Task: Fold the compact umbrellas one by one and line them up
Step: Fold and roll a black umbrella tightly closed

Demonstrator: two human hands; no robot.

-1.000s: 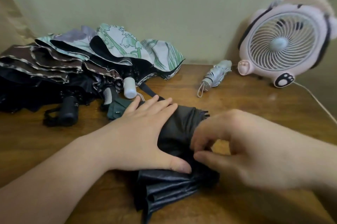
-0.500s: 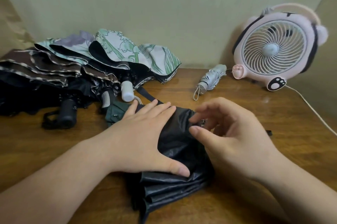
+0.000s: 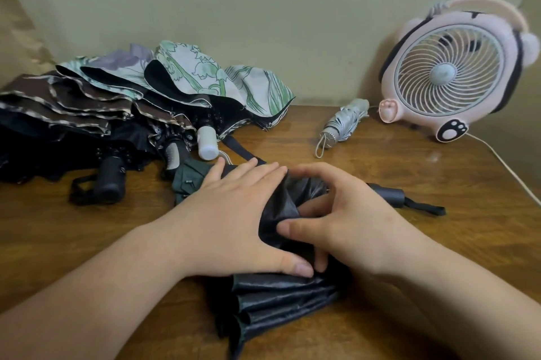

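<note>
Folding in progress: a black umbrella (image 3: 278,301) lies across the middle of a wooden table (image 3: 58,228), its loose canopy spilling toward the front edge. The left hand (image 3: 234,213) stays flat on the bunched cloth, fingers straight and close together, thumb along the near folds, just where it lay 1 second ago. The right hand (image 3: 351,222) has changed most. Half a second earlier (0.5 s) its fingers were spread loosely above the far end of the canopy; now they are curled in, thumb and fingers pinching a gathered pleat of black cloth just beside the left hand. The 2 hands nearly meet at the front of the canopy.

The black umbrella's handle (image 3: 386,194) and wrist strap (image 3: 424,207) now show clear of the right hand, pointing toward the table's right edge; before, only a sliver of them was visible.

Near the back edge, 1 silver umbrella (image 3: 342,122) lies folded, well apart from the hands and unmoved. A pink fan (image 3: 448,75) stands in the back right corner, its white cord (image 3: 509,166) trailing toward the right edge. At the back left sits a heap (image 3: 140,125) of unfolded umbrellas, a floral umbrella (image 3: 205,72) on top and a brown umbrella (image 3: 73,102) below, with a white handle (image 3: 207,143) and a black handle (image 3: 109,181) poking toward the front. A dark green cloth (image 3: 190,181) lies just beside the left hand's fingers.
</note>
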